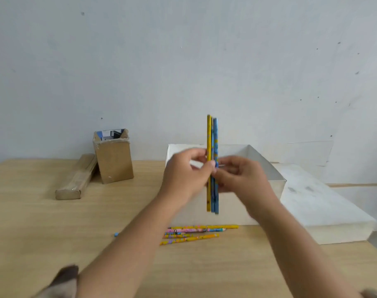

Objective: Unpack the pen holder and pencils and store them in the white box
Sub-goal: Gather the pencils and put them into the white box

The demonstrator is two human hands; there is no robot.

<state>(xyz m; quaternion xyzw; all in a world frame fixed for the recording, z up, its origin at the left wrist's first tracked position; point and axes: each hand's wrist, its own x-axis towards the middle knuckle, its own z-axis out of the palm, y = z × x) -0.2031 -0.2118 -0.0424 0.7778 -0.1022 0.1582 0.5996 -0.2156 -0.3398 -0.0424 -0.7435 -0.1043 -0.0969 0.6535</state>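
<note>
My left hand [186,175] and my right hand [242,178] both pinch a small upright bundle of pencils [212,134], yellow and blue, in front of the open white box [267,166]. The bundle's lower ends hang above the table. Several more patterned pencils [196,232] lie flat on the table just before the box's front wall. At the back left stands a taped cardboard package [113,160], open at the top, with dark and white contents showing. A long flat cardboard pack [77,178] leans against its left side.
The white box lid [325,211] lies to the right of the box, at the table's right edge. A small blue bit [116,234] lies on the wooden table [54,229]. A plain wall stands close behind.
</note>
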